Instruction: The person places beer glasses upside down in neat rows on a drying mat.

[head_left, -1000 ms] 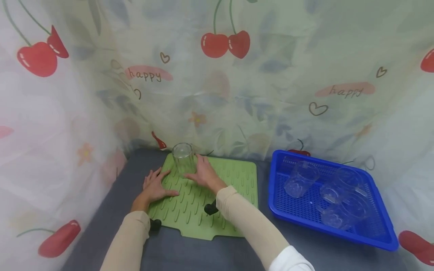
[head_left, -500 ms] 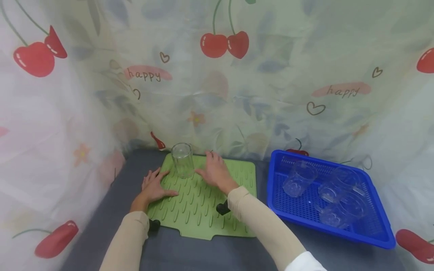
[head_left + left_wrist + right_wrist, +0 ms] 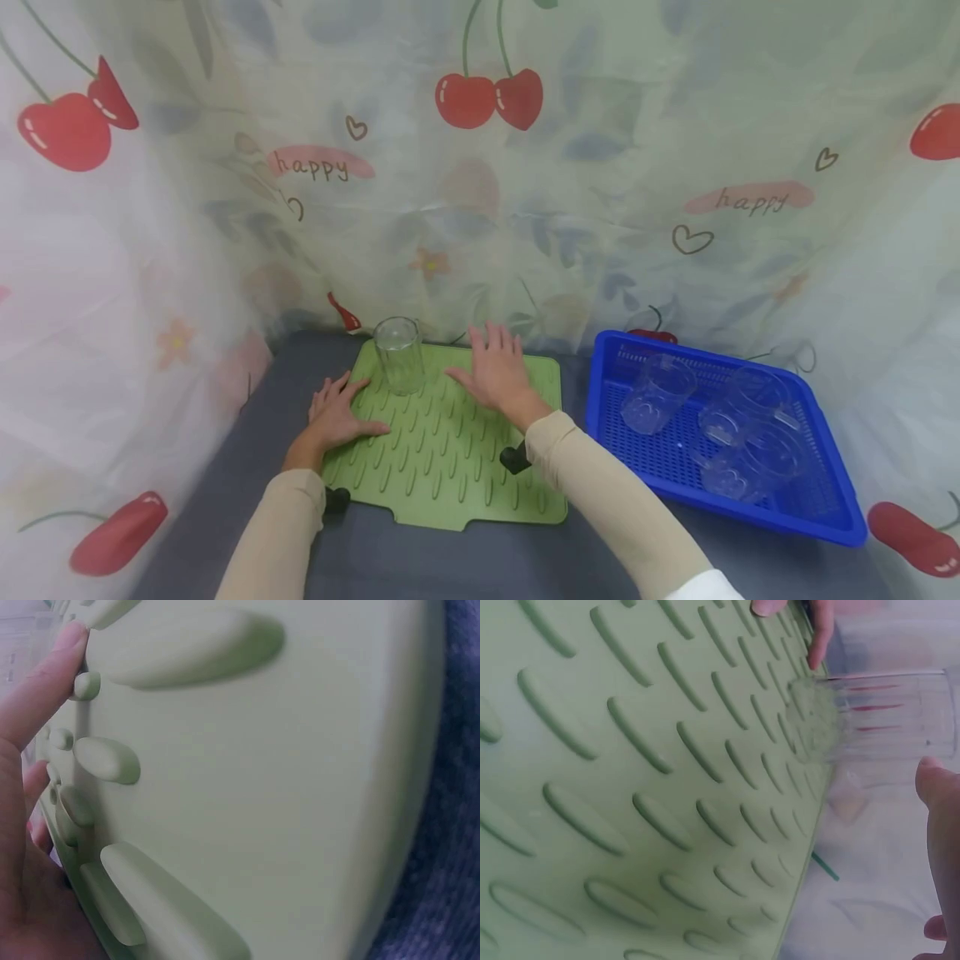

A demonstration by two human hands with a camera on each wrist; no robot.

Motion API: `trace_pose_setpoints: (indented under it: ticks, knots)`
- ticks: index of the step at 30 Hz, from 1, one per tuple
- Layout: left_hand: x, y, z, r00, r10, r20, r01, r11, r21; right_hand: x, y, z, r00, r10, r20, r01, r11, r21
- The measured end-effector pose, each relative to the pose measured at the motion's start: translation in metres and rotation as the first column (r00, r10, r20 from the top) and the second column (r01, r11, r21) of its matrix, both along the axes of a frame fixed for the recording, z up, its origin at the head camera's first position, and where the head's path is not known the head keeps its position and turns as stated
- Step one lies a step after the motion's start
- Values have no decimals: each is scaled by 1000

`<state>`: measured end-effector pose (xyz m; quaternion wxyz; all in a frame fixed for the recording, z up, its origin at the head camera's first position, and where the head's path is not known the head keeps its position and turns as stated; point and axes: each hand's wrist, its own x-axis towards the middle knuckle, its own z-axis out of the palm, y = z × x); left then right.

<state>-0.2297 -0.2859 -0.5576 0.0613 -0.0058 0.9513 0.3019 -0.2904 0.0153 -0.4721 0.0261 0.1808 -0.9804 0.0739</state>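
Note:
A clear drinking glass [image 3: 400, 358] stands at the back left of a green ridged drying mat [image 3: 431, 475]. My left hand [image 3: 336, 418] rests at the mat's left edge, fingers and thumb spread; in the left wrist view its thumb or finger [image 3: 45, 686] lies against the ridges. My right hand [image 3: 497, 371] hovers over the back of the mat, to the right of the glass, with straight, spread fingers and nothing in it. The right wrist view shows the same glass [image 3: 892, 712] apart from the right hand's fingers.
To the right of the mat, a blue plastic basket [image 3: 750, 525] holds several clear glasses [image 3: 658, 396]. Dark grey cloth [image 3: 360, 558] covers the table. A cherry-print curtain [image 3: 495, 208] hangs close behind the mat and along both sides.
My right hand has let go of the glass, drawn away to the right and spread its fingers. The glass stays where it stood on the mat; my left hand has stayed at the mat's edge.

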Motion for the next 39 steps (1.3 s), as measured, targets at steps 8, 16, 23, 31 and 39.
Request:
trace_pose_setpoints:
  ticks: [8, 16, 23, 31, 39]
  knots:
    - [0, 0, 0, 1000, 2, -2, -2, 1000, -9, 3, 12, 9, 1000, -22, -2, 22, 998, 52]
    - [-1, -1, 2, 1000, -4, 6, 4, 1000, -21, 7, 29, 20, 999, -37, 11, 36, 998, 56]
    - [-1, 0, -2, 1000, -6, 6, 6, 1000, -18, 9, 49, 26, 998, -39, -39, 38, 999, -7]
    - [2, 2, -3, 1000, -8, -6, 8, 1000, -10, 11, 70, 29, 997, -47, -55, 46, 999, -20]
    - [1, 2, 0, 1000, -1, -11, 1, 1000, -13, 12, 94, 32, 994, -97, -44, 96, 995, -30]
